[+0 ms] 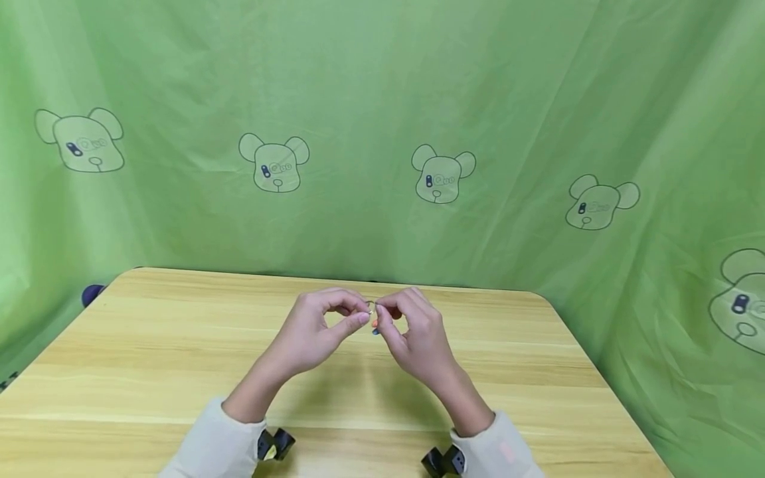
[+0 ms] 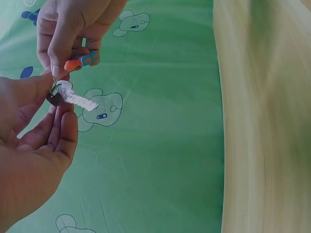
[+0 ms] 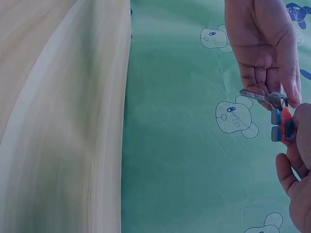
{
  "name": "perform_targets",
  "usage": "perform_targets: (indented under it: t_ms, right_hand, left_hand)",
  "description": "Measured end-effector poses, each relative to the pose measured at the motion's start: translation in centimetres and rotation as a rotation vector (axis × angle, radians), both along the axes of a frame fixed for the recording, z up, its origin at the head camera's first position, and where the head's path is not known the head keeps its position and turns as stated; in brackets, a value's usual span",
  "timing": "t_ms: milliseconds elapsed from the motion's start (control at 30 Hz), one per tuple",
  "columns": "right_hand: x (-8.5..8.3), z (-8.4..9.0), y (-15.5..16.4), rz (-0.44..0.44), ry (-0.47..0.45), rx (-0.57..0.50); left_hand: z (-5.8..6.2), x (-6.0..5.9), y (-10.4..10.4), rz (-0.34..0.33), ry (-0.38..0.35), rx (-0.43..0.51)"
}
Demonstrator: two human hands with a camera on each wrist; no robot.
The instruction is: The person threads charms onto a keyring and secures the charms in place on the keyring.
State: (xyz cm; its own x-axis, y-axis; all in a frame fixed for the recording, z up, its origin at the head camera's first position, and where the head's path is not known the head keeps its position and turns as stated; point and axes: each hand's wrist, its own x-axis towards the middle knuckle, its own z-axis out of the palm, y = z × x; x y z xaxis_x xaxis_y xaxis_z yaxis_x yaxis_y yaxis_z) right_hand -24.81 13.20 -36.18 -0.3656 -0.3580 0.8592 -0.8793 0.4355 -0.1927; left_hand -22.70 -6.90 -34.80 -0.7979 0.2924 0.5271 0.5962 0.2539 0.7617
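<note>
Two hands meet on a key above the surface

While the wooden surface (image 1: 179, 345) lies beneath, the left hand (image 1: 313, 332) pinches a silver key (image 2: 77, 99) by its head, fingers curled narrow. Just beside it, the right hand (image 1: 415, 335) pinches an orange-and-blue tag (image 2: 82, 60) that hangs at the key's head. How key and tag join is hidden behind the fingertips.
</note>
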Motion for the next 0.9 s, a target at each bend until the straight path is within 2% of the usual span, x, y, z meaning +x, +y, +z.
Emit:
perform_targets:
  t_ms: [267, 433, 633, 900]
  right_hand:
    - [-0.23, -0.05, -0.10, -0.046, 0.060, 0.030]
    - [-0.20, -0.04, -0.14, -0.045, 0.085, 0.050]
    - [-0.10, 0.02, -0.21, -0.042, 0.090, 0.069]
    - [-0.04, 0.08, -0.30, -0.035, 0.092, 0.062]
  left_hand:
    - [-0.27, -0.03, 0.49, 0.045, -0.019, 0.013]
    - [-0.34, -0.12, 0.48, 0.074, 0.029, -0.028]
    - [-0.38, -0.19, 0.38, 0.075, 0.091, -0.071]
    - [-0.09, -0.01, 0.23, 0.050, 0.119, -0.082]
